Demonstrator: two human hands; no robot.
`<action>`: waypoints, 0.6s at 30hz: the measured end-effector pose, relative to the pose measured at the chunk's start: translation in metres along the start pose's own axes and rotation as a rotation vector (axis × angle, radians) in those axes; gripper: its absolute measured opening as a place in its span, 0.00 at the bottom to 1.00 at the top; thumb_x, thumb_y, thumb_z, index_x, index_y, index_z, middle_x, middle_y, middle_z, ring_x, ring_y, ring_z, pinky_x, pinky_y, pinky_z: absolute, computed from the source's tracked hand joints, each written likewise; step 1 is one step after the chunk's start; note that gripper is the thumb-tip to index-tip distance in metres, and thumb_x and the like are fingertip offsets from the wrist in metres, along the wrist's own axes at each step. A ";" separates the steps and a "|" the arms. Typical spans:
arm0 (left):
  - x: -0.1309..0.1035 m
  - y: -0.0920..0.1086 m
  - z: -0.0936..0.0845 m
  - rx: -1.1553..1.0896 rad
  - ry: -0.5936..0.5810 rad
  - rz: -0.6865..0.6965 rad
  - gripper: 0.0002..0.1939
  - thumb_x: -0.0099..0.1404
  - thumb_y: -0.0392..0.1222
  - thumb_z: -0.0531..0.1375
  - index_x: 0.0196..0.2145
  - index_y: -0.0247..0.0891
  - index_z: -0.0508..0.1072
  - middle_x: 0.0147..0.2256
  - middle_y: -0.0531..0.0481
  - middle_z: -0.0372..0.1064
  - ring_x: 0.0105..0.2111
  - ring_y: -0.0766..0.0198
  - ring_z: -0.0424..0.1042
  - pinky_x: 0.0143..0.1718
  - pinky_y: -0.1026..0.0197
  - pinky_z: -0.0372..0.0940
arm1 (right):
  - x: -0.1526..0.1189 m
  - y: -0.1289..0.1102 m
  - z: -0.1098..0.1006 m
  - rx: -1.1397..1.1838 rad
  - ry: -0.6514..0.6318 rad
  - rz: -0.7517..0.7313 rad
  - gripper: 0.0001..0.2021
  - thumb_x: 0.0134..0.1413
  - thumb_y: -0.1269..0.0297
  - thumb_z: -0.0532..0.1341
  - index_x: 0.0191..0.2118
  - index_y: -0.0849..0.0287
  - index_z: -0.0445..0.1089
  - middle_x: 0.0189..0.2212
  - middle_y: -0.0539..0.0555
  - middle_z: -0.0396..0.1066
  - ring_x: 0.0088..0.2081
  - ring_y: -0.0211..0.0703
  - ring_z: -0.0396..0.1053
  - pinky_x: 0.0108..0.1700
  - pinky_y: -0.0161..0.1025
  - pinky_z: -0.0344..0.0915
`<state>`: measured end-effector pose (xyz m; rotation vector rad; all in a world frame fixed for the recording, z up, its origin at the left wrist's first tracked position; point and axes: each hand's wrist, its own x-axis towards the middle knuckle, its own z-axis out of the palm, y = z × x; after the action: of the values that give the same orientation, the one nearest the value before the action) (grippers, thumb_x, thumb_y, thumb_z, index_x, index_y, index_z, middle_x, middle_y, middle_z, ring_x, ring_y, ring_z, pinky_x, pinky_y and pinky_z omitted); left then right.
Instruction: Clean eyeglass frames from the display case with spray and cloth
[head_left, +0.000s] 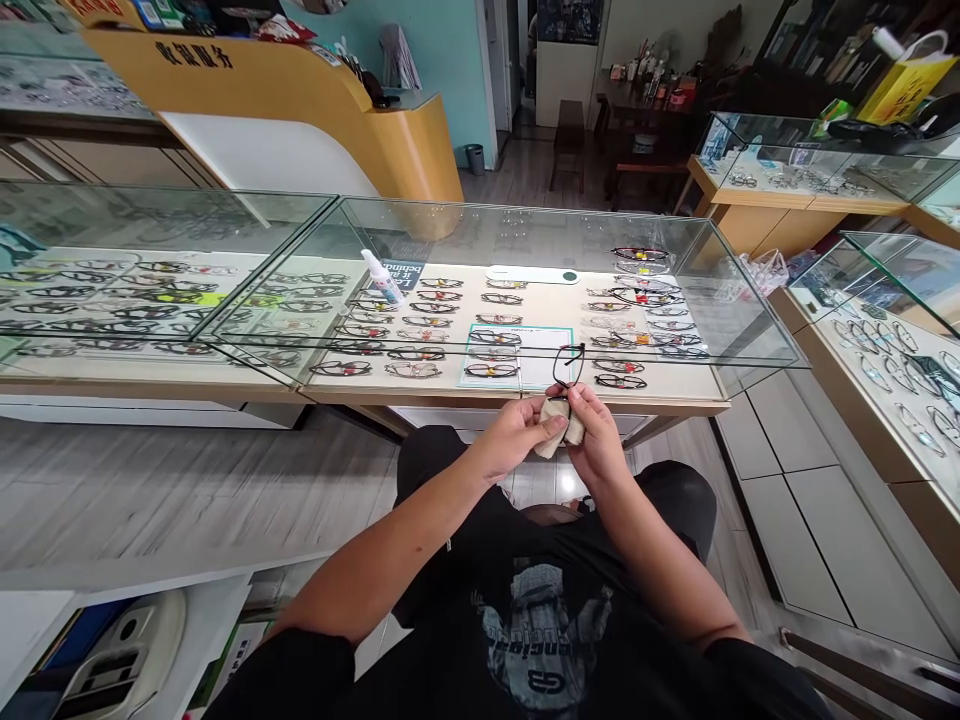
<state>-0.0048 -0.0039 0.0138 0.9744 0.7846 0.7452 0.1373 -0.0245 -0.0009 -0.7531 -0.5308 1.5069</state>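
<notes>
Dark-framed glasses [568, 367] are held upright between my hands, just in front of the glass display case [525, 225]. My left hand [517, 435] is closed on a beige cloth [553, 428], its thumb pressing the cloth from the left. My right hand [596, 430] grips the glasses from the right, fingers wrapped near the cloth's right edge. One lens rim sticks up above my fingers; the other is hidden by the cloth and hands. A white spray bottle [382, 278] leans on the case at the left of centre.
Rows of glasses [416, 353] lie inside the case. More display cases stand at the left and right [877, 340]. A wooden counter [405, 150] is behind. Below left, a white shelf [202, 640] holds a grey-white device [124, 655].
</notes>
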 end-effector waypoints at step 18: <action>0.004 -0.005 0.000 0.159 0.011 0.167 0.29 0.65 0.69 0.67 0.40 0.37 0.78 0.31 0.50 0.72 0.33 0.63 0.68 0.38 0.61 0.63 | 0.000 -0.004 -0.006 -0.222 0.016 -0.219 0.11 0.55 0.50 0.76 0.32 0.50 0.81 0.36 0.51 0.80 0.43 0.48 0.77 0.53 0.46 0.71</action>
<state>-0.0016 -0.0029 0.0083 1.1907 0.7870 0.8420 0.1446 -0.0248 -0.0016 -0.8479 -0.7526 1.2506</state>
